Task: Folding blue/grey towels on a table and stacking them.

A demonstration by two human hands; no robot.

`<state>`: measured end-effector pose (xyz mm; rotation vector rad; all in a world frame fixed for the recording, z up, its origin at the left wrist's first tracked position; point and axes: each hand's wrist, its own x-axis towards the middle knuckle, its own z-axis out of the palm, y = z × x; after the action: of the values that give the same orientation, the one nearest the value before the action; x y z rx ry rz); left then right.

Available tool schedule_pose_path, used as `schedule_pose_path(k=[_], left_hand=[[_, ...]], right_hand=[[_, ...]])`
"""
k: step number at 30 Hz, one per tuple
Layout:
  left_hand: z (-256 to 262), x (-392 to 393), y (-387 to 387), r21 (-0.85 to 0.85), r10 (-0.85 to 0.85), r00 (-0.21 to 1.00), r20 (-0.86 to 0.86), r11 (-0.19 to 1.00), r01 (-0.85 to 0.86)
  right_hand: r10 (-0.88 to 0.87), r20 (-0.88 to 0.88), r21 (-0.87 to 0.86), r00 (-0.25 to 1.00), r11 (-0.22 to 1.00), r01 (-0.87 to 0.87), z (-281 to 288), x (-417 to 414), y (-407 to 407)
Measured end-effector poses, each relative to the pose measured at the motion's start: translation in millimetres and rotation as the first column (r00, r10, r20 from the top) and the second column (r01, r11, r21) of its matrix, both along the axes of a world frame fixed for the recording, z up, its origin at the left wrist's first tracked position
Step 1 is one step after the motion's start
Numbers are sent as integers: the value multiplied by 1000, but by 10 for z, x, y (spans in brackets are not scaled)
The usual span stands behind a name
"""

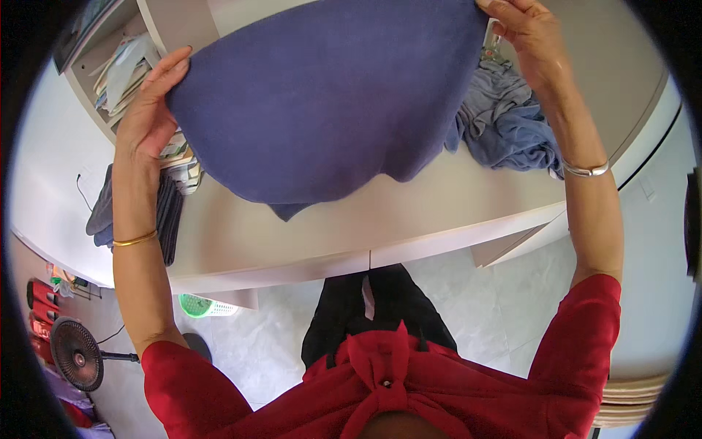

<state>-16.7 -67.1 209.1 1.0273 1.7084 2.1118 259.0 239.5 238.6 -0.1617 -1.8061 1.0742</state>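
A blue-purple cloth (329, 104) is spread in the air between my two hands, above the desk (329, 230). My left hand (156, 107) pinches its left upper corner. At the upper right, my right hand (524, 41) grips the other corner near the picture's rim. The cloth's lower edge hangs in loose waves, with a small point of a back layer showing below. Beside my left forearm lies a stack of folded dark cloths (170, 219), partly hidden by the arm. Left of my right forearm is a crumpled heap of grey and blue cloths (507, 126).
Shelves at the upper left hold papers (123, 77), with more books and papers (184, 164) on the desk below. A glass object (493, 46) stands behind the heap. A green and white basket (205, 307) and a black fan (78, 354) are at the lower left.
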Motion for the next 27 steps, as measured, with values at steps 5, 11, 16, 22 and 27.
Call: schedule_pose_path(k=[5,11,16,22,27], left_hand=[[-98,148,-19,-154,-196,973,121,965,214],[-291,120,-23,-29,-178,929,324,980,198],[-313,-30,-125,179,-154,940,304,978,103],[-353,-135,-166,471,-298,916,270,870,144],[-392,-240,-134,526,-413,863,291,822,216]], right_hand=[[-27,-49,-63,998,998,23,22,-5,54],[13,-74,-25,997,1000,-15,-30,58,26],[-20,-94,20,995,1000,22,-25,136,-2],[17,-118,-8,993,1000,-18,-56,144,65],[66,-138,-1,988,998,-66,-93,71,64]])
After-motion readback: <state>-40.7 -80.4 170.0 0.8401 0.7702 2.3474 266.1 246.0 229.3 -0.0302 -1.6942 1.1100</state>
